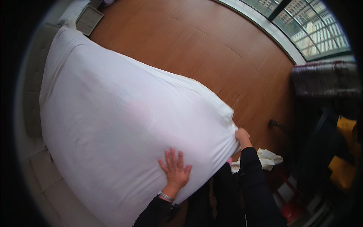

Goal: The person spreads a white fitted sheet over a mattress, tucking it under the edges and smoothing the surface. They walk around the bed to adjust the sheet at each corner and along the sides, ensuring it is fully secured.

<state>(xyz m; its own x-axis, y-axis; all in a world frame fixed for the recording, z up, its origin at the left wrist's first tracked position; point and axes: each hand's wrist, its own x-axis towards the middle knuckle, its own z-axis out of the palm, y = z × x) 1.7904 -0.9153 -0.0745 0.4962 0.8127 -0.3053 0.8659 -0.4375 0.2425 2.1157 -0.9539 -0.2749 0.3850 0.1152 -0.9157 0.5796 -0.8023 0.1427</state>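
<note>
A large white bed sheet covers a bed, with faint pinkish patches showing through it. Flat on the sheet near its front edge lies my left hand, fingers spread, a metal band round the wrist. At the bed's right corner my right hand is closed on the sheet's edge, and the cloth is drawn into creases toward it. My right fingertips are partly hidden by the folds.
A padded headboard stands at the far left, near a small nightstand. Crumpled white cloth lies on the wooden floor right of my legs. Wrapped bundles sit under the window, and dark and yellow items crowd the right side.
</note>
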